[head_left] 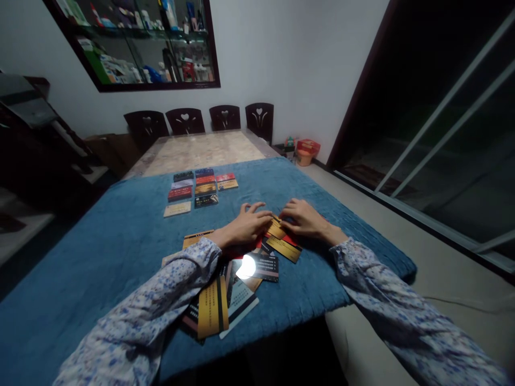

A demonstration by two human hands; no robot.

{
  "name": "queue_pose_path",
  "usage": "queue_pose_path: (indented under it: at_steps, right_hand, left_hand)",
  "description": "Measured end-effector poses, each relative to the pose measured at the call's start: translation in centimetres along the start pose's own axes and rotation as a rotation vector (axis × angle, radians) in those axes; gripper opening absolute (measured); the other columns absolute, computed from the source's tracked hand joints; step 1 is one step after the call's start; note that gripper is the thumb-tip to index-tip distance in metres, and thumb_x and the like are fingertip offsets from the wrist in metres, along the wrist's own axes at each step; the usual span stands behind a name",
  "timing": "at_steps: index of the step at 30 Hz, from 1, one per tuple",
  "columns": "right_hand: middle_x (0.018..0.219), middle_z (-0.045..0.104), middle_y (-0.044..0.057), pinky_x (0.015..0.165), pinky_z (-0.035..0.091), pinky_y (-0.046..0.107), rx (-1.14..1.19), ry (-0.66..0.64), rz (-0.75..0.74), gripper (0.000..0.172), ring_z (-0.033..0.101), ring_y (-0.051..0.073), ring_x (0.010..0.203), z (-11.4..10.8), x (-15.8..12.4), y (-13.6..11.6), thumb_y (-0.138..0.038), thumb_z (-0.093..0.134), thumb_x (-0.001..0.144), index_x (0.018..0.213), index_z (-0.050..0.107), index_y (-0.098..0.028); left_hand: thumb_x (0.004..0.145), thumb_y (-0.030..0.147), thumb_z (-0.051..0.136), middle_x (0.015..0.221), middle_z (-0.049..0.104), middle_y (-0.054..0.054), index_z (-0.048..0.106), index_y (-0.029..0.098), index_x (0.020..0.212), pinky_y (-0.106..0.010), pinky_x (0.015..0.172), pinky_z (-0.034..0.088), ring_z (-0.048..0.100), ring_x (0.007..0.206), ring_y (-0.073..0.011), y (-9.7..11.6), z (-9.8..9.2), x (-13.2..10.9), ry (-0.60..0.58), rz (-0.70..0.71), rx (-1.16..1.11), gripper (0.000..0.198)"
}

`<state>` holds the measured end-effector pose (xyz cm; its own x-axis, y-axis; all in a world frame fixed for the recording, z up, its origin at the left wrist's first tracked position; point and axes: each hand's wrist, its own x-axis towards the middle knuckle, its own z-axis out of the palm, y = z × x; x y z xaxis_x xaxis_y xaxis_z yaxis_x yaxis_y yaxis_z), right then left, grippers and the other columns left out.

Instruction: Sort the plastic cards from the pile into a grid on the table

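A gold card lies between my two hands, above the pile of loose cards. My left hand has its thumb side closed at the card's left edge, with other fingers lifted. At the right edge, the curled fingers of my right hand pinch it. Just below is another gold card, with a bit of red card beside it. The pile spreads under my left forearm: a black card with white print and a bright glare near it, a yellow card with a dark stripe, and a light blue-grey card.
Small stacks of cards stand in columns farther up the blue cloth, including a black card and a cream card. Dark chairs line the table's far end. An orange bucket sits on the floor.
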<state>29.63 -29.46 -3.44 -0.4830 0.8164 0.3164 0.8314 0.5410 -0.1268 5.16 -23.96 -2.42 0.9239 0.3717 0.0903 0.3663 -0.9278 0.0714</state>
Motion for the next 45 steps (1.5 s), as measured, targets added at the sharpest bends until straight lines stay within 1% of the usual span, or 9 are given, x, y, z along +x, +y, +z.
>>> queue_pose_path:
  at_steps: [9,15,20,24,29,33,38,41,45]
  right_hand:
    - [0.102,0.074,0.012,0.084,0.040,0.040,0.039,0.026,-0.024,0.022,0.055,0.026,0.100,0.6,-0.9,-0.6,-0.035,0.062,0.094,0.102,0.077,-0.020]
    - [0.109,0.075,0.013,0.088,0.039,0.043,0.023,0.006,-0.032,0.026,0.055,0.029,0.108,0.4,-1.1,-1.0,-0.038,0.062,0.095,0.104,0.077,-0.020]
    - [0.117,0.074,0.014,0.092,0.039,0.046,0.051,-0.021,-0.060,0.036,0.054,0.031,0.113,0.1,-1.2,-1.7,-0.049,0.061,0.097,0.113,0.076,-0.021]
    - [0.118,0.073,0.015,0.092,0.041,0.047,0.080,-0.036,-0.085,0.045,0.054,0.031,0.113,0.1,-1.2,-1.8,-0.056,0.063,0.094,0.118,0.075,-0.020]
    - [0.116,0.073,0.015,0.093,0.043,0.046,0.115,-0.018,-0.098,0.037,0.055,0.029,0.110,0.3,-1.1,-1.6,-0.049,0.066,0.094,0.116,0.076,-0.020]
    - [0.109,0.074,0.013,0.090,0.046,0.044,0.123,0.013,-0.128,0.029,0.056,0.028,0.105,0.5,-1.1,-1.5,-0.044,0.067,0.094,0.108,0.077,-0.020]
    - [0.106,0.075,0.011,0.089,0.048,0.044,0.142,0.048,-0.144,0.024,0.057,0.027,0.102,0.4,-1.1,-1.7,-0.039,0.068,0.094,0.106,0.077,-0.021]
    - [0.105,0.076,0.011,0.089,0.049,0.045,0.156,0.055,-0.150,0.023,0.058,0.028,0.104,0.3,-1.2,-1.7,-0.039,0.068,0.094,0.106,0.078,-0.022]
    - [0.104,0.075,0.011,0.089,0.050,0.045,0.164,0.045,-0.164,0.023,0.058,0.028,0.103,0.1,-1.2,-1.7,-0.038,0.067,0.094,0.106,0.078,-0.021]
  left_hand:
    - [0.099,0.018,0.045,0.157,0.051,-0.012,0.058,0.027,0.141,-0.068,0.117,0.027,0.027,0.155,-0.0369,0.4,0.2,-0.3,-0.015,0.023,-0.032,0.045]
    - [0.100,0.020,0.045,0.156,0.053,-0.012,0.059,0.026,0.139,-0.066,0.116,0.026,0.029,0.154,-0.0377,0.7,0.2,-0.7,-0.003,0.014,-0.027,0.042]
    - [0.101,0.024,0.046,0.140,0.064,-0.015,0.064,0.021,0.129,-0.062,0.115,0.025,0.034,0.149,-0.0376,1.0,-0.3,-1.3,0.018,0.029,-0.004,0.034]
    - [0.098,0.030,0.053,0.123,0.065,-0.016,0.065,0.020,0.125,-0.054,0.110,0.031,0.042,0.138,-0.0361,1.0,-0.5,-1.2,0.025,0.023,0.074,0.031]
    - [0.099,0.035,0.053,0.113,0.062,-0.015,0.069,0.017,0.109,-0.049,0.100,0.038,0.050,0.116,-0.0316,1.1,-1.1,-1.3,0.008,0.002,0.071,0.026]
    - [0.098,0.036,0.056,0.117,0.062,-0.013,0.069,0.018,0.106,-0.047,0.099,0.037,0.047,0.120,-0.0308,0.9,-1.5,-1.6,-0.009,0.006,0.017,0.024]
    - [0.091,0.025,0.062,0.121,0.066,-0.009,0.069,0.019,0.096,-0.045,0.104,0.034,0.041,0.135,-0.0318,0.5,-1.7,-1.5,-0.071,0.031,-0.028,0.010]
    - [0.090,0.024,0.063,0.115,0.068,-0.008,0.067,0.018,0.088,-0.041,0.100,0.035,0.046,0.129,-0.0291,0.5,-1.9,-1.5,-0.097,0.039,-0.019,0.007]
    - [0.090,0.026,0.064,0.114,0.067,-0.009,0.068,0.018,0.091,-0.040,0.097,0.037,0.051,0.122,-0.0274,0.7,-2.2,-1.6,-0.088,0.031,-0.003,0.008]
